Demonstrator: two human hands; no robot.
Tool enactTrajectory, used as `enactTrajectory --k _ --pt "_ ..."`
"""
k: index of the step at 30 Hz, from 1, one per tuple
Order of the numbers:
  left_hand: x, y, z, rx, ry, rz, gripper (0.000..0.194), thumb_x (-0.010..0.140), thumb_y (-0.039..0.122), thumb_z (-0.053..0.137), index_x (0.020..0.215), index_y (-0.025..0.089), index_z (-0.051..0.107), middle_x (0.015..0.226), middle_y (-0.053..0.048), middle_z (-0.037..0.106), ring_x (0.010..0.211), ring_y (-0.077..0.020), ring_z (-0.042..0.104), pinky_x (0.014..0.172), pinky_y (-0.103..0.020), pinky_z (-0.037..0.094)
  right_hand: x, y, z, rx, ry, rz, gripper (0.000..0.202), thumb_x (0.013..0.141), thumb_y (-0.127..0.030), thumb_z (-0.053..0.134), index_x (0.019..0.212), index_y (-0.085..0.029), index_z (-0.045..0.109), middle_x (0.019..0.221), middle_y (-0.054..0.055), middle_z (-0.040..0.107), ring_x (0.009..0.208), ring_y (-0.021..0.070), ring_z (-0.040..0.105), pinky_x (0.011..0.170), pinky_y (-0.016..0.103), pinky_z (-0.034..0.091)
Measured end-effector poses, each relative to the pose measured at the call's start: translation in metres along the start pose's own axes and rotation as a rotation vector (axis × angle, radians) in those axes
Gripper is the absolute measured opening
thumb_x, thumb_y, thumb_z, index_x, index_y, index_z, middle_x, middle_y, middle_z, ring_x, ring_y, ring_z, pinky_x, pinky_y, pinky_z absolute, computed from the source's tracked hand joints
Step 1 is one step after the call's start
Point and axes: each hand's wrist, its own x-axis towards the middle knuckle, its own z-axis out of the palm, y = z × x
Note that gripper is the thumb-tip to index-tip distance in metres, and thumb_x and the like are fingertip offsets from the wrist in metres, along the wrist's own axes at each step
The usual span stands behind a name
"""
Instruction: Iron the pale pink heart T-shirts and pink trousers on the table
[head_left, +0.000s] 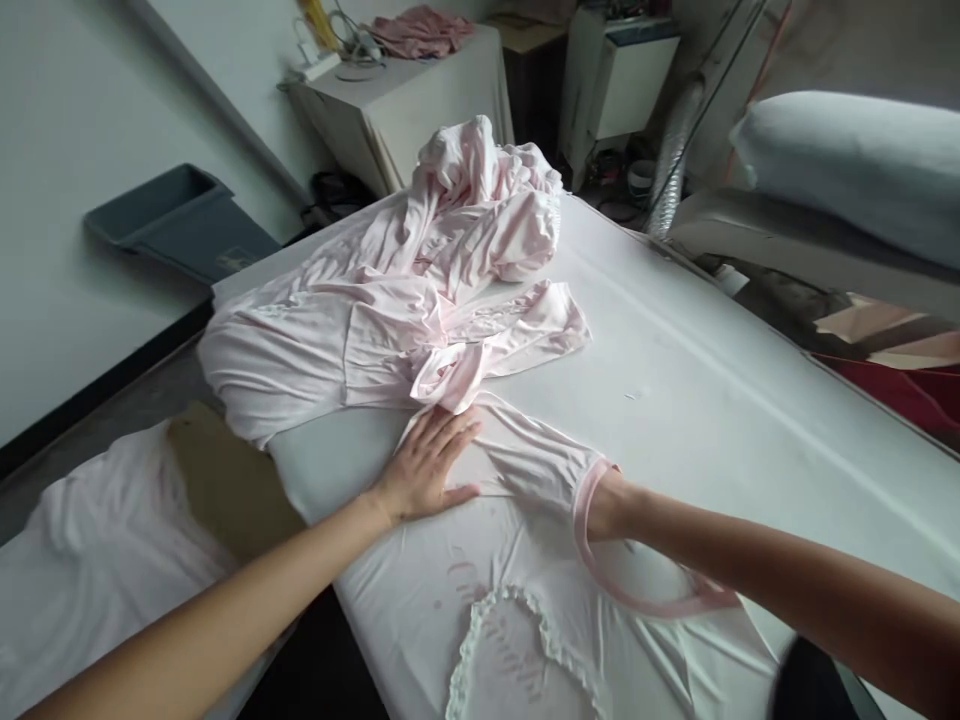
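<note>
A pale pink garment [555, 580] with a pink neckband and a lace-edged print lies on the light-covered table [675, 370]. My left hand [431, 465] rests flat on its sleeve, fingers spread, holding nothing. My right hand [606, 503] reaches in through the neck opening; only the wrist shows, and the fingers are hidden under the fabric. Beyond my left hand, a heap of crumpled pale pink clothes [375, 290] touches the sleeve end.
A grey bin [187, 225] stands by the left wall. White cloth [112, 550] hangs at the lower left. Behind are a covered side table [420, 95] with pink cloth and a white cabinet [637, 85]. A padded board [855, 165] is at the right.
</note>
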Motion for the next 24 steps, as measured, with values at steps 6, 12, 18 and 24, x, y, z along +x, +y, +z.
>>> enactTrajectory --k 6,12,18,24 --pt "0.016 0.017 0.015 0.102 0.096 -0.205 0.08 0.095 0.067 0.046 0.155 0.014 0.046 0.161 -0.018 0.042 0.15 -0.0344 0.036 0.124 -0.053 0.02 -0.092 -0.045 -0.024 -0.457 0.158 -0.193 0.056 0.102 -0.038 0.044 0.152 -0.014 0.051 0.16 0.016 0.046 0.152 0.0326 0.037 0.123 0.055 0.034" --pt "0.055 0.0 -0.017 0.161 0.034 -0.37 0.064 0.099 0.052 0.043 0.151 0.017 0.051 0.16 -0.018 0.044 0.141 -0.0392 0.046 0.113 -0.06 0.031 -0.065 -0.094 0.019 -0.34 0.294 0.032 0.071 0.103 -0.052 0.04 0.159 -0.009 0.038 0.166 0.019 0.032 0.157 0.0316 0.024 0.128 0.054 0.023" --pt "0.073 0.007 -0.04 0.049 -0.022 -0.161 0.05 0.098 0.033 0.042 0.142 0.019 0.062 0.151 -0.015 0.056 0.134 -0.0333 0.055 0.116 -0.053 0.035 -0.205 -0.014 -0.04 -0.36 0.873 0.585 0.082 0.102 -0.061 0.023 0.162 -0.005 0.027 0.166 0.023 0.031 0.157 0.0344 0.022 0.125 0.058 0.023" --pt "0.139 0.07 0.012 -0.174 -0.246 0.186 0.043 0.098 0.042 0.052 0.139 0.035 0.066 0.164 -0.004 0.041 0.154 -0.0272 0.031 0.127 -0.052 0.019 -0.309 0.002 -0.047 -0.048 0.553 0.985 0.07 0.092 -0.065 0.037 0.137 -0.016 0.06 0.122 0.018 0.072 0.112 0.0386 0.067 0.092 0.049 0.053"
